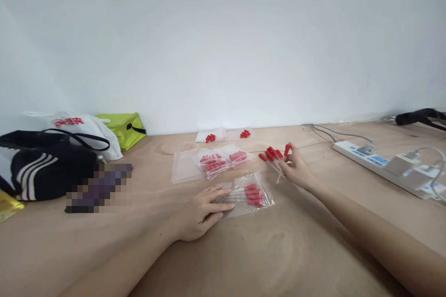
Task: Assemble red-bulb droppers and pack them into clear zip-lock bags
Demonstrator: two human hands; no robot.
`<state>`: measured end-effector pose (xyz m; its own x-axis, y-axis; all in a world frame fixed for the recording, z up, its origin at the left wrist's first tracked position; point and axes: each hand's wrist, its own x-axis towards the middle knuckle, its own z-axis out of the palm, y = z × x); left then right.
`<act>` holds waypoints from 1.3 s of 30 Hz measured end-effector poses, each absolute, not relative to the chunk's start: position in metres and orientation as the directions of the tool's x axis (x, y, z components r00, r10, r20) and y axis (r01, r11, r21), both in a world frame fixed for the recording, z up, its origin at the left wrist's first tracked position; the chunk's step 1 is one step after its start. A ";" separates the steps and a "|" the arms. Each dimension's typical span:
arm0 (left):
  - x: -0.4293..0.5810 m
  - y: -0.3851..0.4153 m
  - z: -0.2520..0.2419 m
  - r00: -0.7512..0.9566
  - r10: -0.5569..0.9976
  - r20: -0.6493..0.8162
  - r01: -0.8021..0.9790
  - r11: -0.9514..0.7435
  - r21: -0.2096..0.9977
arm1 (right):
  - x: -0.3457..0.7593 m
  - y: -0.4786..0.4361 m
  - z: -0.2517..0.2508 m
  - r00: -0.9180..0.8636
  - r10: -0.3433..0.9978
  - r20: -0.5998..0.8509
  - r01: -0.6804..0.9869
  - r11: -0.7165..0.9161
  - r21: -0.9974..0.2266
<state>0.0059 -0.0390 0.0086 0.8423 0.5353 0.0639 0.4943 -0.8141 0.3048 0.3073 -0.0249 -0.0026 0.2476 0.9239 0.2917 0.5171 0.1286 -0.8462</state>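
My left hand [198, 213] lies with its fingers stretched out on the left end of a clear zip bag [266, 197]. Inside or on this bag, several droppers [253, 195] with red rubber bulbs and clear tubes lie side by side, bulbs to the right. Farther right, my right hand [297, 167] pinches a single dropper [287, 149], its red bulb up and its clear tube slanting down. Just left of those fingers is a loose pile of red-bulbed droppers [270, 154]. Whether the held dropper still touches the pile I cannot tell.
Beyond the hands lie filled bags of droppers [213, 163] and a flat clear bag [186, 167]. Small red bulbs [210, 138] sit near the wall. A power strip [372, 160] with plugs is at right; a black bag [52, 167] and a green bag [123, 127] at left.
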 end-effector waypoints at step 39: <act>0.007 -0.041 0.010 0.824 0.561 0.079 0.512 -0.797 0.321 | 0.260 -0.019 -0.038 0.001 1.000 0.013 0.348 0.012 -0.937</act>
